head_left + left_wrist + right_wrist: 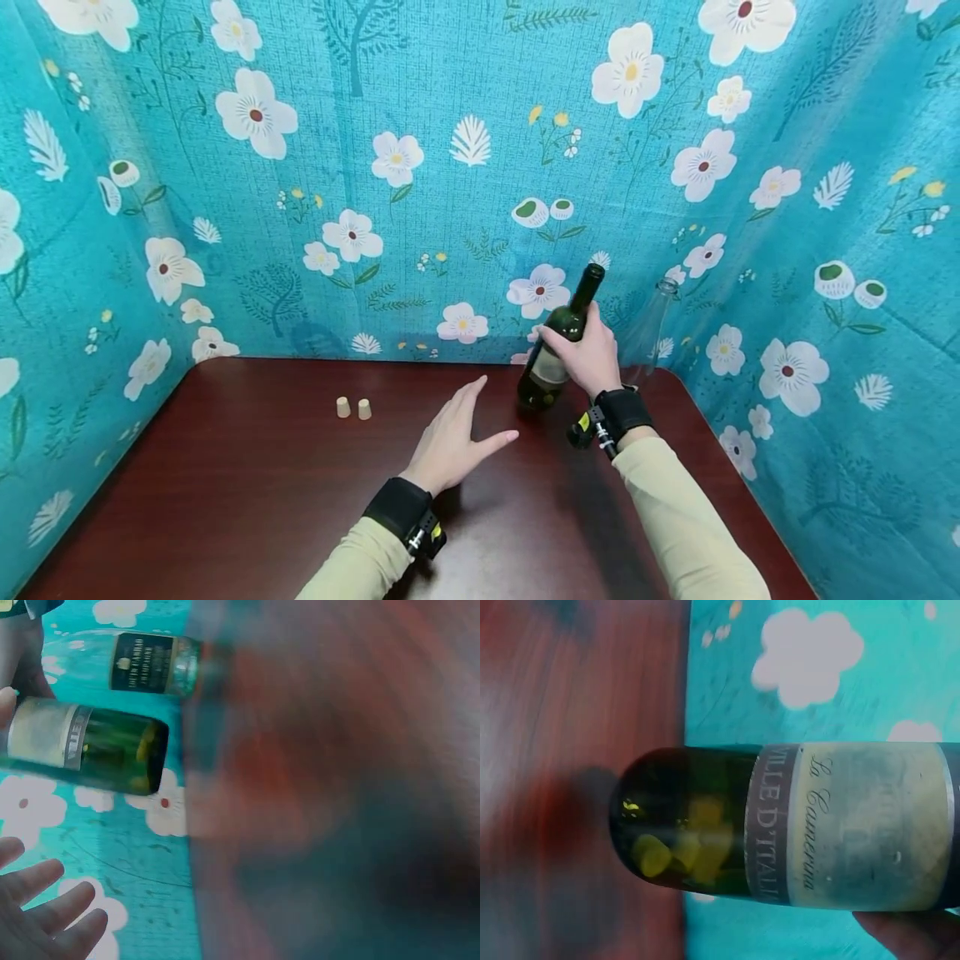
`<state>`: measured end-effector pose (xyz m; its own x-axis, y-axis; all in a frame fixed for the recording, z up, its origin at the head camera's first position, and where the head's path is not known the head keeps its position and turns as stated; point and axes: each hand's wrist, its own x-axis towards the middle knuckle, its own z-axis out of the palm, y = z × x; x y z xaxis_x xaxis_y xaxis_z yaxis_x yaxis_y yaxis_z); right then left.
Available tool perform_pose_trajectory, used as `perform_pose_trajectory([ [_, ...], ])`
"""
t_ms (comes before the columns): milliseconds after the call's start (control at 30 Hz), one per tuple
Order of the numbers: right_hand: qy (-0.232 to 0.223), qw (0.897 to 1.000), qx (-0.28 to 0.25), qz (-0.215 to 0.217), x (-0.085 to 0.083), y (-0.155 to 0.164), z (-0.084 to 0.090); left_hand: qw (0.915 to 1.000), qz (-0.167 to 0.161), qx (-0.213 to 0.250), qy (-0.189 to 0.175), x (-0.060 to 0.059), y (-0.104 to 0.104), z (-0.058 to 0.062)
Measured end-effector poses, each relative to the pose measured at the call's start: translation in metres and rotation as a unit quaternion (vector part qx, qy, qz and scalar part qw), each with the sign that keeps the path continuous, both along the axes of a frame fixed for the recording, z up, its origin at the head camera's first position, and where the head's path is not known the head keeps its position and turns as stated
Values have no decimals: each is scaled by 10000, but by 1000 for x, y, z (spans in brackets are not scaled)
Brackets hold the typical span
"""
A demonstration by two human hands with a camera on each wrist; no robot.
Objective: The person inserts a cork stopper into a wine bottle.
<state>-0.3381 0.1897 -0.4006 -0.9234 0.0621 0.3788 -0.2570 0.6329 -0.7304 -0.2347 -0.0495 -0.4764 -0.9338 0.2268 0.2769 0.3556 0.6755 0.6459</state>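
Note:
My right hand (pixel 594 357) grips a dark green wine bottle (pixel 546 369) around its upper body. The bottle leans with its neck up and to the right, and its base seems to be just off the table. Through the glass in the right wrist view, several yellowish pieces (pixel 656 855) show inside near the bottom, below the pale label (pixel 870 825). My left hand (pixel 448 442) hovers over the table to the left of the bottle, fingers straight, thumb spread, holding nothing. Two small cork stoppers (pixel 342 407) stand on the table beyond it to the left.
A clear glass bottle (pixel 651 327) with a dark label (pixel 142 662) stands at the back right, partly behind my right hand. Blue flowered cloth (pixel 420 208) hangs around the back and sides of the dark red table (pixel 225 467).

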Motion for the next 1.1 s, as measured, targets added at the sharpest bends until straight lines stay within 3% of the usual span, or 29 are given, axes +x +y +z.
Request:
perform_pose_trajectory([
  [233, 130, 9975, 126, 679, 24, -27, 20, 9998, -40, 174, -7, -9, 7, 19],
  [400, 233, 9937, 127, 1089, 42, -41, 31, 9992, -68, 349, 187, -10, 11, 29],
  [667, 414, 9836, -1, 1755, 66, -58, 38, 9946, 128, 441, 936, -6, 11, 44],
  [767, 585, 9780, 83, 1999, 74, -65, 38, 9921, 112, 547, 1122, -3, 5, 51],
  [900, 843, 9718, 271, 2184, 84, -73, 37, 9920, 25, 613, 1104, 4, -5, 56],
  [1100, 936, 9665, 393, 2356, 97, -81, 28, 9931, -75, 530, 1041, 19, -17, 52],
])
